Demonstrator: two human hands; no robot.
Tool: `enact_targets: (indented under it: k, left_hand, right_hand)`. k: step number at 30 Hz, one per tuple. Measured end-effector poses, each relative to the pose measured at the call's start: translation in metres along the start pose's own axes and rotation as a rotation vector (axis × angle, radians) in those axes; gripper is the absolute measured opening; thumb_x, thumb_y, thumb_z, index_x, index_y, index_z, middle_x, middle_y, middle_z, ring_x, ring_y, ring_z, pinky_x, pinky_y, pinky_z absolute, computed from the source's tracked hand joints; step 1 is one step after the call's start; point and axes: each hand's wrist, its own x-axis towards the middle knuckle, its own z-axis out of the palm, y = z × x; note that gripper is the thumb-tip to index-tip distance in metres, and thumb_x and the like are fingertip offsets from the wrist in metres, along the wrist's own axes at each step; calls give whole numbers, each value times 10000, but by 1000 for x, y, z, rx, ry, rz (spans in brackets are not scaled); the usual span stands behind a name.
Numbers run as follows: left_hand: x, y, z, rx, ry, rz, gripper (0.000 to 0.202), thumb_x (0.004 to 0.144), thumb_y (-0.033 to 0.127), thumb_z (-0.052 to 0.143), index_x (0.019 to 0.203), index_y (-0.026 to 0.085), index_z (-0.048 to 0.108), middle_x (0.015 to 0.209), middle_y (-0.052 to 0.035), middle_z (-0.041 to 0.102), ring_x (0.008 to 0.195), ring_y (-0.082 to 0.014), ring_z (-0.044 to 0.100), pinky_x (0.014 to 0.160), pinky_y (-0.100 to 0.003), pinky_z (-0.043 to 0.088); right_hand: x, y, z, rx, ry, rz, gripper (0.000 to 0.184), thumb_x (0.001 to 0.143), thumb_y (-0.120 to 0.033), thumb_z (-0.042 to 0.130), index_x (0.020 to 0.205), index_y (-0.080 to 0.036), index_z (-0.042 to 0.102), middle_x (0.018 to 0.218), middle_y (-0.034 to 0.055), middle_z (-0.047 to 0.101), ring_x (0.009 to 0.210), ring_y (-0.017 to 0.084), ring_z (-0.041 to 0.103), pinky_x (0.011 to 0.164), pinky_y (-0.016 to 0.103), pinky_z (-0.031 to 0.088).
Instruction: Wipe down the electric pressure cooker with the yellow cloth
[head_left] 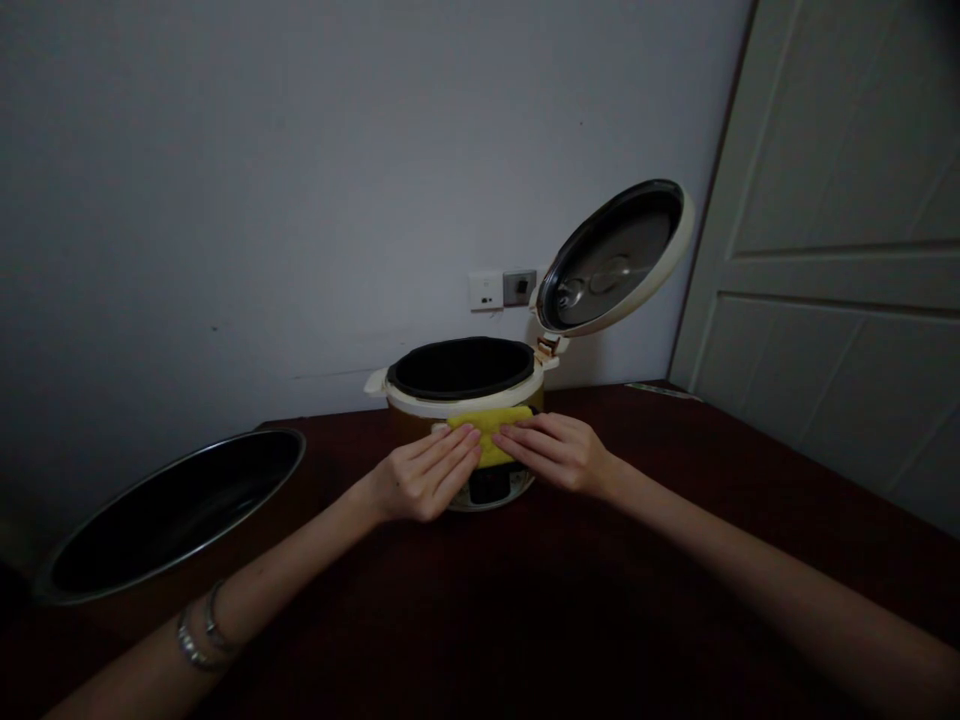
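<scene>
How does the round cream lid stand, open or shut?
Open: the round cream lid tilts up from its coppery hinge, uncovering the round, cream-rimmed cooker.

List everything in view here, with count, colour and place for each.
Cooker: one, white rim, brownish body, dark inside, centre
Cooker lid: one, cream with dark inside, raised open at the cooker's right
Cloth: one, yellow, at the cooker's front
Large vessel: one, dark inside, shiny rim, left
Wall plates: two, white and grey, behind the cooker
Table: one, dark red, below
Pale strip: one, whitish, table's back right
Wall: one, grey, behind
Panelled door: one, greyish, right
Bracelet bands: two, silver, lower left
Left hand, right hand: two, bare, both on the cloth
</scene>
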Motion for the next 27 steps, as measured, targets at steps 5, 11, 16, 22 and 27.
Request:
enact_targets:
  k: [5,11,16,22,27]
  left_hand:
    - [-8,16,3,-33,15,23,282,862,79,459,1084,0,613,1112,-176,665,1124,-249,582,914,-343,535]
    - [-26,49,10,-100,-49,13,273,848,86,457,1043,8,632,1063,-171,687,1070,-241,621,884,-339,551]
    - [-38,67,15,-161,-39,6,263,834,79,460,1004,-16,636,1021,-210,690,1029,-265,641,847,-348,567]
    - [-38,85,13,-174,-103,-46,245,831,63,457,976,0,644,981,-199,704,970,-240,669,826,-330,575]
    - [-27,92,2,-178,-135,-63,283,839,37,395,969,6,645,954,-185,712,937,-228,681,817,-326,579]
  right_hand:
    - [-10,-13,4,52,-33,-8,230,911,-104,481,1089,-83,625,958,94,708,814,158,628,629,282,535]
    - [-27,-41,15,124,-112,14,245,930,-114,432,1044,-84,647,887,78,701,731,143,608,582,260,522]
    - [-37,-56,23,167,-140,36,242,937,-133,426,1005,-83,653,840,69,686,668,140,579,530,257,491]
    - [-44,-71,28,204,-213,38,277,958,-158,382,964,-102,654,799,57,665,648,138,564,548,262,478]
    - [-42,-68,18,204,-314,-41,292,961,-167,356,1026,-105,634,888,90,674,736,148,595,560,267,477]
